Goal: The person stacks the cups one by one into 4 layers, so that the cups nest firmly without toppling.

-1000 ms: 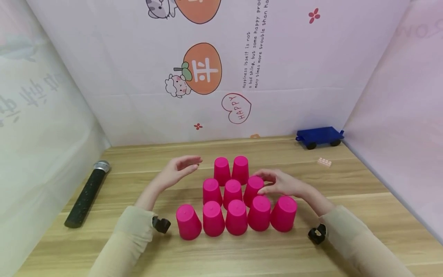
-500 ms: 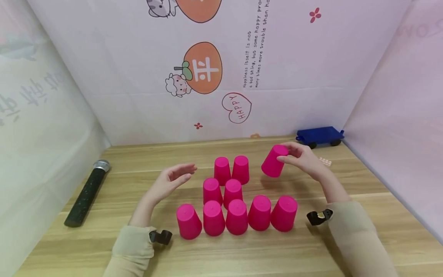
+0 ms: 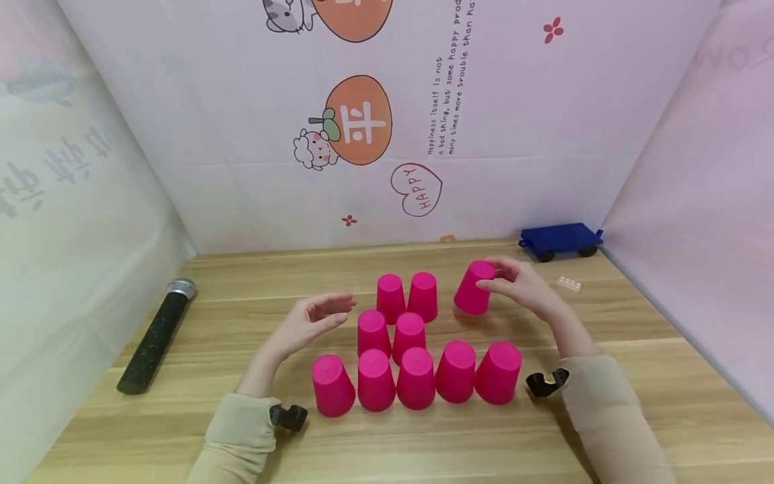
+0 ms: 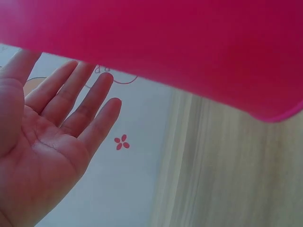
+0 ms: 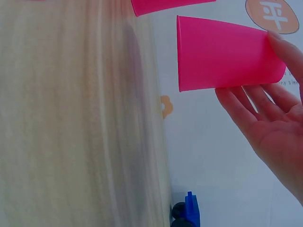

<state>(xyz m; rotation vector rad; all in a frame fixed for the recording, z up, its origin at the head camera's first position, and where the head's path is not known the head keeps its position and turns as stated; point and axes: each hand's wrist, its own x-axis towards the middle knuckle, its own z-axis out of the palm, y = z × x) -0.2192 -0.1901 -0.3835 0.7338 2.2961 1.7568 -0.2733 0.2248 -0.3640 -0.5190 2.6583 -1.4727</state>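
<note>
My right hand (image 3: 520, 286) grips a pink plastic cup (image 3: 475, 288) near its upper end, thumb on one side and fingers on the other. The cup is upside down, slightly tilted and raised off the table, right of two back cups (image 3: 422, 298). In the right wrist view the held cup (image 5: 227, 56) lies between thumb and fingers. My left hand (image 3: 311, 323) hovers left of the cups, holding nothing, its fingers (image 4: 102, 106) relaxed in the left wrist view. Two middle cups (image 3: 409, 338) and a front row of several cups (image 3: 416, 378) stand upside down.
A black microphone (image 3: 156, 339) with a silver head lies at the left of the wooden table (image 3: 423, 450). A blue toy wagon (image 3: 561, 240) stands at the back right, with a pale studded brick (image 3: 569, 284) before it. Printed white sheets (image 3: 242, 202) wall the table in.
My right hand has lifted the right-hand cup out of the middle row and carried it back and right, then slightly left and lower. My left hand drew back a little, then came forward again.
</note>
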